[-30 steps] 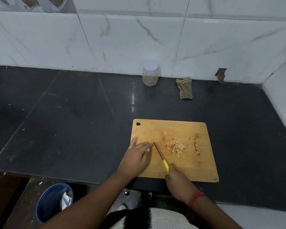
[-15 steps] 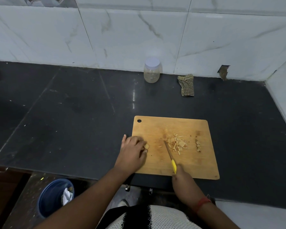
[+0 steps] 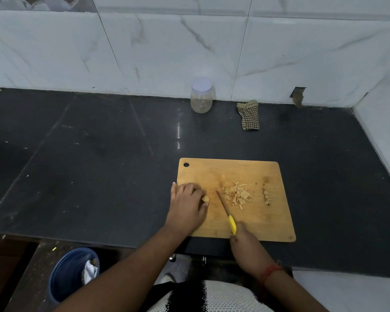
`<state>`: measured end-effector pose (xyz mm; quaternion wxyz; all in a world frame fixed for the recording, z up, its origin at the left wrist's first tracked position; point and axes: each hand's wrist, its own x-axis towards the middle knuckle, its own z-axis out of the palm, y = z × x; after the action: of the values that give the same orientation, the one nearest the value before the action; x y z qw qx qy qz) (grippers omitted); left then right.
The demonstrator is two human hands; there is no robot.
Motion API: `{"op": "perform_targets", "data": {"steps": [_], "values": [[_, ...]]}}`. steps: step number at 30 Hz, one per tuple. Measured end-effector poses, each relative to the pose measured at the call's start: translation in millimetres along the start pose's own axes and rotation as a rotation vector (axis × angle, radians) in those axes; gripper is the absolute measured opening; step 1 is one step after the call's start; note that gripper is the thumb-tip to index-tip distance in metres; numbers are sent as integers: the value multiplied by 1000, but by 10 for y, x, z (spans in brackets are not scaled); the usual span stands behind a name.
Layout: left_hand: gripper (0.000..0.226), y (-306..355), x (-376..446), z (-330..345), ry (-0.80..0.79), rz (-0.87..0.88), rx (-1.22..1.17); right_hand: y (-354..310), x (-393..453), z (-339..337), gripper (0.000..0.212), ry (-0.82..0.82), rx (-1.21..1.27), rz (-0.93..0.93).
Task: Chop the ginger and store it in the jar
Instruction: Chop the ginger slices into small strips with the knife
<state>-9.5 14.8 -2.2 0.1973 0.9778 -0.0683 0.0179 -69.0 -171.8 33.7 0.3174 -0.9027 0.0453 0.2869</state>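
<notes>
a: big dark desk [image 3: 99, 165], a board [image 3: 275, 226] near its front edge, a jar [image 3: 201, 95] well apart at the back wall, lid on.

b: which step?

a: chopping, i'd say. the left hand [image 3: 188, 204] has its grip curled round a ginger lump [image 3: 205, 199] on the board's left. the right hand [image 3: 243, 238] has its grip closed on a knife [image 3: 226, 211], blade angled between the lump and the cut pile [image 3: 236, 194].

b: next?

a: probably setting the blade across the lump, clear of the fingertips. later the jar needs opening.
</notes>
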Motion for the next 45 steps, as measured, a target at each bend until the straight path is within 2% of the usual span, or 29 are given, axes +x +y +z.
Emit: {"op": "perform_targets", "data": {"steps": [5,9,11,16,19,29,36,45], "values": [[30,102,62,21,-9,-17,-8,-46,-26,0,22,-5,61,-25],[35,56,39,32,-15,-6,4,-52,41,-63,17,28,158,38],[38,-12,-3,32,14,65,18,-34,11,-74,18,50,141,11],[43,-173,-143,61,14,334,129,-42,-65,-20,25,-13,33,-64],[46,-208,-190,94,-3,406,188,-57,-59,-21,25,-27,-11,-64],[48,-336,-92,43,-54,442,296,-83,-82,-8,33,-54,-31,-65],[52,-332,-113,78,-66,413,277,-98,-126,-27,35,-48,17,-53],[52,-298,-162,152,-53,399,221,-144,-45,13,25,-30,-5,-61]]}}
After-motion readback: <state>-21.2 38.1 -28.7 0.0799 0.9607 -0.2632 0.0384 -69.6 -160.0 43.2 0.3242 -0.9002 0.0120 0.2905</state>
